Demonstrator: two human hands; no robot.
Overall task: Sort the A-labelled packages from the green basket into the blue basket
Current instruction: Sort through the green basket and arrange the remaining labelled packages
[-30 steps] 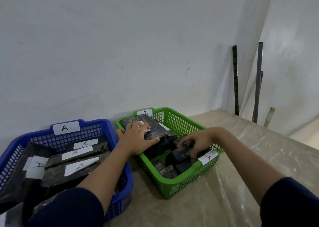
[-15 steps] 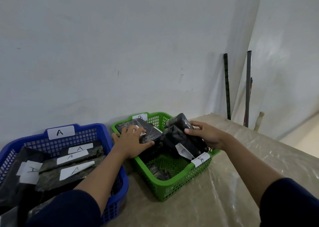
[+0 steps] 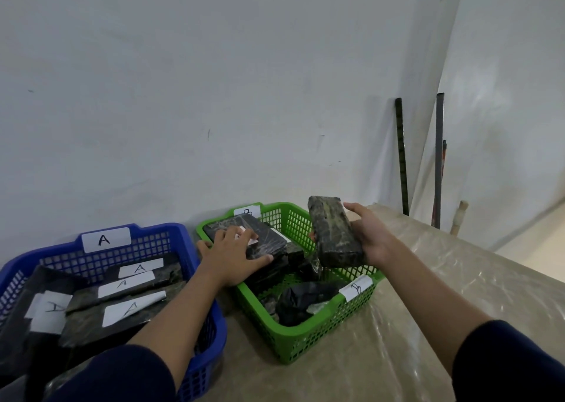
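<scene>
The green basket, tagged B, stands right of the blue basket, tagged A. My right hand holds a dark brick-shaped package upright above the green basket's right side; no label shows on its visible face. My left hand lies flat on a dark flat package with a white label at the green basket's back left. Several dark packages with white A labels lie in the blue basket. More dark packages sit low in the green basket.
Both baskets stand on a table covered in beige glossy sheeting, against a white wall. Dark poles lean in the corner past the table's far right edge. A floor drop lies to the right of the table.
My right hand has lifted the brick-shaped package out of the green basket's pile and turned it upright. My left hand has stayed pressed on the flat package.
</scene>
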